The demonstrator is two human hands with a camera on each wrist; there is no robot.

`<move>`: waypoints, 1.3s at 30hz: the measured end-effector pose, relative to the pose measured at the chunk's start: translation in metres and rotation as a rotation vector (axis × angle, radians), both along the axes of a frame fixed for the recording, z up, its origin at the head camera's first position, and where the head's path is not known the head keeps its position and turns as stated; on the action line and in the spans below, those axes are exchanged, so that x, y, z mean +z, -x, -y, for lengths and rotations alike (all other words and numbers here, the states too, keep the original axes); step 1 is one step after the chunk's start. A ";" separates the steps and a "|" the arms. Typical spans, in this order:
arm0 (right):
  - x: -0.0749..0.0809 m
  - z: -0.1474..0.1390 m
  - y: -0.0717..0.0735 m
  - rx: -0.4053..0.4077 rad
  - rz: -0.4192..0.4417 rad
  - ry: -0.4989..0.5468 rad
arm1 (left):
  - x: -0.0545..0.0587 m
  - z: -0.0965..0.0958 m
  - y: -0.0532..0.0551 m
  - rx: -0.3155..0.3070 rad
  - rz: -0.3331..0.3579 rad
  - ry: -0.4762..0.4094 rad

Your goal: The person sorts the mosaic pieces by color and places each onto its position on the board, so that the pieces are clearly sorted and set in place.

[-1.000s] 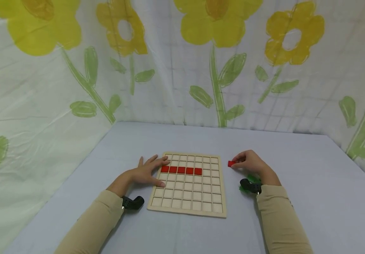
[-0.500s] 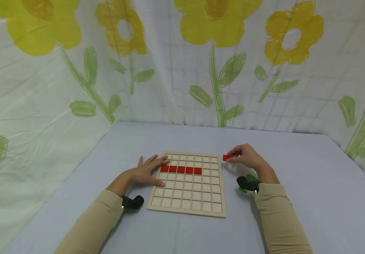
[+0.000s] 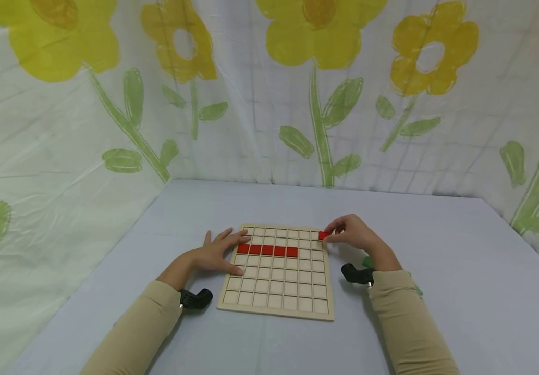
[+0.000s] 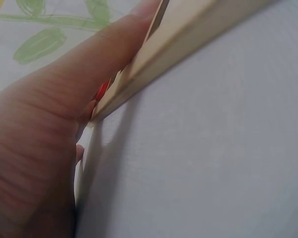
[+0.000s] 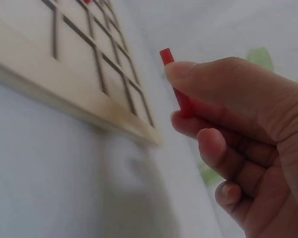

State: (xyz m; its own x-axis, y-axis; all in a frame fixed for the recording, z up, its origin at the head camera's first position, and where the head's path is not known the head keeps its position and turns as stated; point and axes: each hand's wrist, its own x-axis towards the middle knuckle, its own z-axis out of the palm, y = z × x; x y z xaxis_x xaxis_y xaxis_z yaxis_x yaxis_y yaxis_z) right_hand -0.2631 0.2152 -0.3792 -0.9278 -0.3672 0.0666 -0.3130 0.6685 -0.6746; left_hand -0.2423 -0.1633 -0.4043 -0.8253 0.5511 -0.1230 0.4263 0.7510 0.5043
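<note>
A square wooden grid board (image 3: 274, 313) lies on the table, with several red square tiles (image 3: 267, 250) in a row from its left edge. My left hand (image 3: 213, 258) rests at the board's left side, fingers spread, thumb and fingertips over the frame. Between thumb and index finger my right hand (image 3: 355, 232) pinches another red tile (image 3: 323, 235), which overlaps the board's far right corner in the head view. Seen edge-on in the right wrist view, this tile (image 5: 167, 56) is tilted and held above the table.
Green pieces (image 3: 367, 262) lie on the table under my right wrist, partly hidden by the arm and the black wrist camera (image 3: 356, 274). A white cloth (image 3: 250, 120) painted with yellow flowers hangs behind the pale table (image 3: 194, 208).
My right hand has moved left and slightly away from me, carrying the red tile from beside the board to its far right corner. The left hand has kept its place.
</note>
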 end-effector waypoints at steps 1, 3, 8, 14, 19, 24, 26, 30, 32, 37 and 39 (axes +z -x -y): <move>-0.001 0.004 0.000 0.016 0.003 0.005 | 0.000 0.000 0.000 0.001 0.000 -0.001; -0.001 0.011 0.000 0.059 0.004 0.017 | 0.000 0.000 0.000 -0.001 -0.004 -0.004; -0.003 0.023 -0.001 0.095 0.025 0.023 | 0.000 0.000 0.001 -0.009 -0.011 -0.006; -0.003 0.030 -0.003 0.114 0.031 0.004 | 0.001 0.000 -0.001 -0.018 -0.010 -0.024; -0.003 0.033 -0.006 0.123 0.037 0.000 | 0.000 0.001 -0.002 -0.030 -0.024 -0.048; -0.001 0.036 -0.007 0.148 0.028 -0.002 | -0.001 0.001 0.000 -0.009 -0.012 -0.015; -0.001 0.037 -0.007 0.164 0.024 -0.001 | -0.001 0.001 0.001 -0.004 -0.006 -0.006; -0.003 0.038 -0.007 0.178 0.029 -0.004 | 0.001 0.001 0.000 -0.002 -0.002 -0.003; -0.003 0.039 -0.007 0.176 0.036 -0.008 | 0.001 0.001 -0.001 -0.003 -0.002 -0.003; -0.002 0.042 -0.007 0.202 0.046 -0.012 | 0.002 0.000 -0.001 -0.003 0.002 -0.010; -0.002 0.042 -0.007 0.214 0.052 -0.013 | 0.002 0.000 -0.001 -0.003 0.002 -0.010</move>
